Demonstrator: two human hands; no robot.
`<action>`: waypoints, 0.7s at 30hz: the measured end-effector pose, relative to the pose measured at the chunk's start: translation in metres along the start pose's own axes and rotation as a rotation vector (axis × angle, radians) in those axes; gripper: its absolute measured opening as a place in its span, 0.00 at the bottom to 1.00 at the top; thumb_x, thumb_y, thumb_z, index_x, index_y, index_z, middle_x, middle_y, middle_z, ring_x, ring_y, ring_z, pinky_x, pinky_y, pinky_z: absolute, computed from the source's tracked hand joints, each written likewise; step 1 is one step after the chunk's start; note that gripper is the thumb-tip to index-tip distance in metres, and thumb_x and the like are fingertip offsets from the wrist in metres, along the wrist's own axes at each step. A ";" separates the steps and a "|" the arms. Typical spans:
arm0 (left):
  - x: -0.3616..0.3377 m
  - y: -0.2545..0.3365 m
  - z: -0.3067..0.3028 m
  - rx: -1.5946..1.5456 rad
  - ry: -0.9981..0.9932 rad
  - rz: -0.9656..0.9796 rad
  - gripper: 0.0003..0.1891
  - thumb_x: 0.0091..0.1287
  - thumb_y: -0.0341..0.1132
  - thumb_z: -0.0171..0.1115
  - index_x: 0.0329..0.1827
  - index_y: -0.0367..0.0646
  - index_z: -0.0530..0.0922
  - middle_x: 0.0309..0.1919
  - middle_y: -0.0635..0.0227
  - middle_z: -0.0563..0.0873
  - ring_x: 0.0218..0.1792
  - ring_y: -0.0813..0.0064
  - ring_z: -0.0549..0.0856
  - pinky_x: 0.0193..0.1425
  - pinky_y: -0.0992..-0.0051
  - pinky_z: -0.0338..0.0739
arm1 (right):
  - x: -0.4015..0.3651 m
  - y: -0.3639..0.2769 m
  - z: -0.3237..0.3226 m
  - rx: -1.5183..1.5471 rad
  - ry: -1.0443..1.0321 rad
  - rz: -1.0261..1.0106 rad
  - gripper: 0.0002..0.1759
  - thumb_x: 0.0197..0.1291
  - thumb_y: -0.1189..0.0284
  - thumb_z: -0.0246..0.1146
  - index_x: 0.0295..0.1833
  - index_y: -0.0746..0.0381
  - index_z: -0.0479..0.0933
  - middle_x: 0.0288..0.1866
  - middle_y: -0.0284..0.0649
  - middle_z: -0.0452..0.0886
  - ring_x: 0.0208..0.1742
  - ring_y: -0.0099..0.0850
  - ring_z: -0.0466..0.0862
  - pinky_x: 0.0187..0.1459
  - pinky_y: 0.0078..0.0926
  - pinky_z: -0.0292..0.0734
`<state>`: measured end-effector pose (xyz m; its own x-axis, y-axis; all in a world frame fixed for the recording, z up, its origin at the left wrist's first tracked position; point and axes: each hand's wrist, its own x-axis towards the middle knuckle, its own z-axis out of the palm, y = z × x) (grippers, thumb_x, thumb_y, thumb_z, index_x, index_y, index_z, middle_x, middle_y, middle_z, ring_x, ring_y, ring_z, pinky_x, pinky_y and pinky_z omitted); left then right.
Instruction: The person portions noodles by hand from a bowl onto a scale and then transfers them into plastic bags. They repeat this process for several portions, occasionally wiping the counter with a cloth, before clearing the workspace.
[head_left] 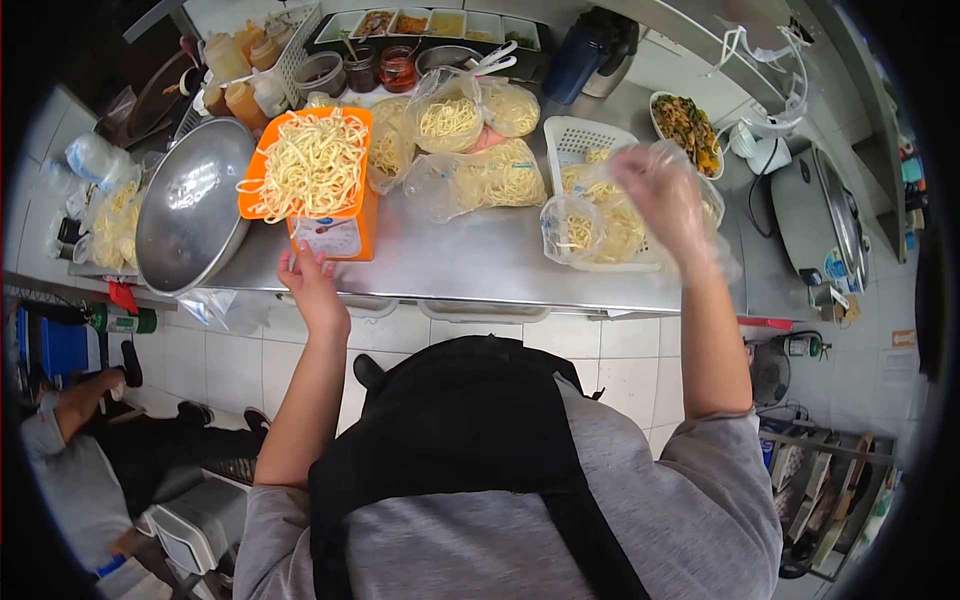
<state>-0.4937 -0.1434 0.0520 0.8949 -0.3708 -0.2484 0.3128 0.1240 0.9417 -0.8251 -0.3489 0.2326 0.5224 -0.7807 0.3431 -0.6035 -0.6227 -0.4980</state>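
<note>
Pale noodles (315, 160) are heaped in an orange container (368, 215) with a white label on its front. My left hand (315, 290) is bare, its fingers stretched up at the container's lower front edge. Clear plastic covers my right hand (660, 195), which is blurred and has its fingers curled together; I cannot tell what is in them. It hovers over a white perforated basket (590, 135) of bagged noodles (585, 225). More noodle bags (490, 180) lie on the steel counter between my hands.
A big steel bowl (195, 205) leans left of the orange container. Sauce bottles (240, 60), jars (397, 70) and a topping tray (430, 25) line the back. Cooked greens fill a dish (690, 130) beside a dark jug (590, 55). Another person (75, 470) is at lower left.
</note>
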 end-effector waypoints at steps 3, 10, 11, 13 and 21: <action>-0.019 -0.016 0.011 -0.041 0.024 -0.087 0.25 0.74 0.48 0.58 0.65 0.47 0.61 0.55 0.69 0.74 0.54 0.73 0.76 0.57 0.69 0.70 | -0.026 -0.014 0.030 -0.099 -0.162 -0.449 0.04 0.58 0.73 0.66 0.38 0.58 0.86 0.38 0.41 0.88 0.41 0.37 0.88 0.43 0.33 0.82; -0.072 -0.033 0.058 0.156 -0.552 -0.093 0.13 0.74 0.33 0.54 0.60 0.50 0.68 0.49 0.72 0.74 0.46 0.77 0.79 0.50 0.75 0.72 | -0.038 0.026 0.033 -0.972 -0.532 -0.219 0.07 0.60 0.71 0.60 0.32 0.57 0.83 0.33 0.44 0.86 0.37 0.42 0.88 0.40 0.37 0.82; -0.074 -0.032 0.060 0.157 -0.553 -0.096 0.13 0.74 0.33 0.54 0.60 0.50 0.68 0.49 0.72 0.74 0.46 0.77 0.79 0.50 0.75 0.72 | -0.039 0.039 0.023 -0.928 -0.472 -0.202 0.09 0.62 0.69 0.60 0.34 0.58 0.84 0.33 0.45 0.87 0.38 0.43 0.88 0.40 0.37 0.82; -0.074 -0.031 0.064 0.227 -0.704 -0.100 0.15 0.73 0.33 0.57 0.61 0.49 0.70 0.46 0.72 0.76 0.46 0.78 0.79 0.50 0.76 0.73 | -0.036 0.059 -0.006 -0.690 -0.326 0.022 0.10 0.64 0.69 0.61 0.42 0.62 0.86 0.37 0.49 0.87 0.38 0.43 0.88 0.42 0.36 0.81; -0.111 -0.005 0.197 0.488 -1.245 0.676 0.11 0.69 0.31 0.61 0.52 0.50 0.82 0.54 0.57 0.79 0.46 0.60 0.85 0.49 0.66 0.81 | -0.058 0.054 -0.033 -0.342 -0.358 0.309 0.14 0.64 0.70 0.65 0.54 0.58 0.85 0.42 0.53 0.86 0.41 0.41 0.87 0.46 0.34 0.79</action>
<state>-0.6574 -0.2844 0.1199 -0.0921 -0.9268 0.3642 -0.3969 0.3696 0.8402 -0.9079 -0.3391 0.2115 0.4266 -0.8992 -0.0975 -0.8894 -0.3975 -0.2259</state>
